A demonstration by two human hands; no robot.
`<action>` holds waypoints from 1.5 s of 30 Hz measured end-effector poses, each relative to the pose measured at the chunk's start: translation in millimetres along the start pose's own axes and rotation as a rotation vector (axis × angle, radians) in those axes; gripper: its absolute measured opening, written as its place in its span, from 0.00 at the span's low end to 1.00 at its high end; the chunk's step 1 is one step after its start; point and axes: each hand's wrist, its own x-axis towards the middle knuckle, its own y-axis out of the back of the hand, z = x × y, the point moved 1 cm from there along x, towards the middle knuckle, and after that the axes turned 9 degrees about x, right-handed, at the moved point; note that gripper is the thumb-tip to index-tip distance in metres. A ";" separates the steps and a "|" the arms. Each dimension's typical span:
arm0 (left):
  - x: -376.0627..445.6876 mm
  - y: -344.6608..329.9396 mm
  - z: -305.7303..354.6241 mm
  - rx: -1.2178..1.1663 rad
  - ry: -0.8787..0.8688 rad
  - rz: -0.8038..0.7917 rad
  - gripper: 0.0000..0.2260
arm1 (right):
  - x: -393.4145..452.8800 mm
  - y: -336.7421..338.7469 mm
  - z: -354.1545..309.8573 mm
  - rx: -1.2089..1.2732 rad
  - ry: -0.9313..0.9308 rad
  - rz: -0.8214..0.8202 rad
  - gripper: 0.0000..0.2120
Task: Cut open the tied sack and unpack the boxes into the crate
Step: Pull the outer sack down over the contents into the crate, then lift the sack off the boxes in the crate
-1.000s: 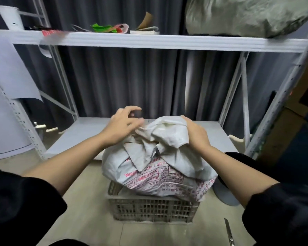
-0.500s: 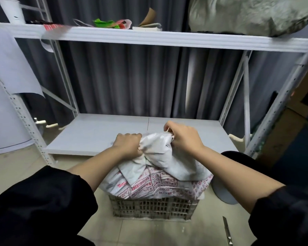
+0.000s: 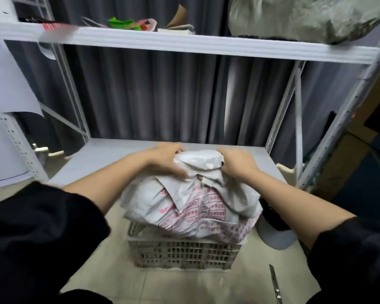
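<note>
A white woven sack [image 3: 193,207] with red print sits in a pale slatted plastic crate [image 3: 182,254] on the tiled floor. Its top is bunched into a white bundle. My left hand [image 3: 168,160] grips the left side of that bundle, fingers curled over the cloth. On the right side my right hand [image 3: 236,160] clutches the same bundle. No boxes show; the sack hides its contents. A pair of scissors [image 3: 275,284] lies on the floor right of the crate.
A white metal rack stands just behind the crate, its low shelf [image 3: 110,154] behind my hands and an upper shelf [image 3: 184,42] overhead with litter and a grey sack [image 3: 301,16]. A grey round base [image 3: 276,238] sits right of the crate. Dark curtains hang behind.
Both hands have spread apart along the sack's bunched top and shifted their grip; the bundle is now wider and flatter between them. The view has tilted slightly.
</note>
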 end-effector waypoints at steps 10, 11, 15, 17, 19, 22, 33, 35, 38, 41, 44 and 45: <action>-26.3 10.0 -40.8 0.156 0.248 0.642 0.03 | 21.4 45.0 -16.2 -0.110 0.176 0.141 0.12; -30.2 33.3 -36.7 0.117 0.266 0.748 0.02 | 27.5 64.1 -18.4 -0.186 0.188 0.177 0.12; -41.1 113.2 -2.3 -0.057 0.307 1.147 0.05 | 42.1 131.6 -32.9 -0.229 0.144 0.595 0.14; -41.2 118.7 11.3 -0.143 0.337 1.283 0.07 | 38.8 122.4 -40.1 -0.133 0.117 0.746 0.16; -29.7 102.8 5.2 0.126 0.294 1.008 0.07 | 36.2 101.3 -40.9 -0.091 0.135 0.496 0.16; -19.3 100.3 -26.9 0.362 0.271 0.620 0.07 | 43.5 123.3 -29.6 -0.202 0.183 0.272 0.10; -14.3 171.3 -8.6 0.179 0.361 1.003 0.11 | 59.3 187.7 -42.4 -0.299 0.224 0.627 0.11; -15.4 178.3 6.0 0.034 0.396 1.245 0.13 | 56.8 172.7 -46.5 -0.082 0.127 0.822 0.12; -4.2 142.8 4.2 0.342 0.283 0.920 0.12 | 50.4 124.5 -36.1 -0.247 0.336 0.438 0.12; -4.1 125.1 -18.9 0.466 0.269 0.656 0.10 | 53.3 130.8 -23.4 -0.345 0.323 0.418 0.11; -6.9 136.1 -19.9 0.297 0.275 0.640 0.07 | 52.7 128.8 -30.8 -0.316 0.257 0.502 0.11; -8.8 139.0 -19.6 0.220 0.235 0.518 0.09 | 52.9 124.0 -31.6 -0.325 0.263 0.487 0.12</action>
